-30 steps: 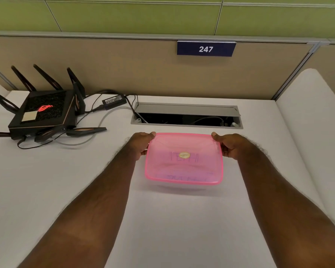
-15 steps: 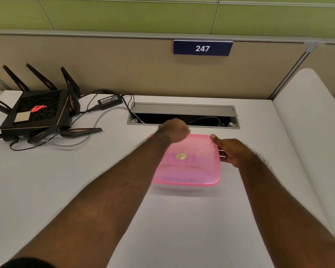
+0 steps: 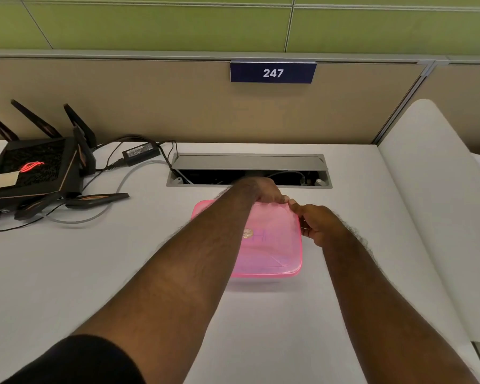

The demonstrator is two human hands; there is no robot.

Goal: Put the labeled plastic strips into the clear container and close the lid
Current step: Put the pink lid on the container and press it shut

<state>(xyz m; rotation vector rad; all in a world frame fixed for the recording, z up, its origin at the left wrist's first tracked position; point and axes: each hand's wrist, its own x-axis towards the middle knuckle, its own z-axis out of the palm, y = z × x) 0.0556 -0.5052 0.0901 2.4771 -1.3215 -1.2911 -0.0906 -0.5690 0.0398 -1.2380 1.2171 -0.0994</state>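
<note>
Here, I see the pink lid [image 3: 272, 245] lying on the clear container [image 3: 261, 282] at desk [image 3: 261, 328] centre; left hand [image 3: 263, 191] pinches its far edge; right hand [image 3: 320, 227], nearer, grips the far-right corner; the strips cannot be made out

A white table [image 3: 67, 273] carries a pink-lidded clear container [image 3: 272, 245] near its middle, a black router [image 3: 34, 167] with antennas at far left, a power adapter [image 3: 140, 153] and cables [image 3: 100, 214] beside it.
</note>
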